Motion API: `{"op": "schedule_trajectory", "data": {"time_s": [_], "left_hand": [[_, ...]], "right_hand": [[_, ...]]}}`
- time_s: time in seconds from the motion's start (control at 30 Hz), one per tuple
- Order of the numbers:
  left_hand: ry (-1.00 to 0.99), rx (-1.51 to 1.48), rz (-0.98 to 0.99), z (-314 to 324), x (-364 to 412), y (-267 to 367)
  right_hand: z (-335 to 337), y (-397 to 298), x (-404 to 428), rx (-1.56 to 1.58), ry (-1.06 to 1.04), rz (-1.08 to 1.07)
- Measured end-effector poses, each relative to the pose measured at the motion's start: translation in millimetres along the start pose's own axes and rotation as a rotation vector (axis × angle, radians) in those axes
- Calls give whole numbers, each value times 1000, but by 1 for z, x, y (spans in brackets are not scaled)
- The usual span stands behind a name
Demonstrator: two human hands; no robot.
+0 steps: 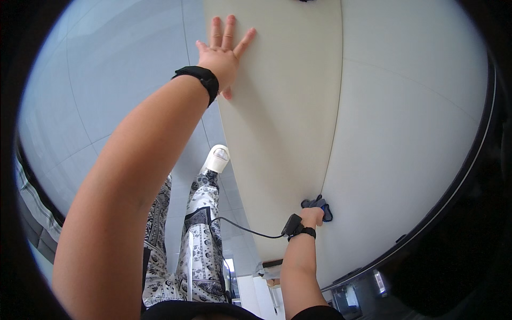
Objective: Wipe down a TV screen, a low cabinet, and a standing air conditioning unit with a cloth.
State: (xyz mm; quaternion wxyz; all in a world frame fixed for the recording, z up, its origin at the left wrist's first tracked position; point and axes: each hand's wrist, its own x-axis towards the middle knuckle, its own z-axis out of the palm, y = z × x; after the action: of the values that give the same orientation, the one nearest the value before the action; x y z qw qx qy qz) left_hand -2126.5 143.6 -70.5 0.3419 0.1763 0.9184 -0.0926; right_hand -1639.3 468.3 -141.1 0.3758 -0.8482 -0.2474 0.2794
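My left hand (222, 56) lies palm down with its fingers spread, on or just over the left edge of a long beige panel-like top (288, 100). Nothing is in it. A black band (202, 78) circles that wrist. Farther down, my right hand (313, 216) is closed around a bunched dark grey and blue cloth (318, 204). The cloth sits at the seam where the beige top meets a white wall-like surface (400, 120). My right wrist wears a strap with a small black box (293, 225), and a cable runs from it toward my leg.
Grey floor tiles (120, 80) stretch along the left. A white shoe (218, 158) stands beside the top's edge. A glossy black panel with a thin bright rim (476, 160) borders the white surface on the right. The tip of a dark object (307, 1) shows at the upper rim.
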Motion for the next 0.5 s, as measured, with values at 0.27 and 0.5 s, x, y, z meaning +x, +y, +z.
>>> {"op": "schedule_trajectory", "data": {"time_s": [0.27,0.5], "left_hand": [[-15,-40,-19,12,3,-11],[58,-105,25,15,5,-6]], "right_hand": [[96,34,-183,-429,-626,-1208],[213,29,-427,-261,-1357,-1814]]}}
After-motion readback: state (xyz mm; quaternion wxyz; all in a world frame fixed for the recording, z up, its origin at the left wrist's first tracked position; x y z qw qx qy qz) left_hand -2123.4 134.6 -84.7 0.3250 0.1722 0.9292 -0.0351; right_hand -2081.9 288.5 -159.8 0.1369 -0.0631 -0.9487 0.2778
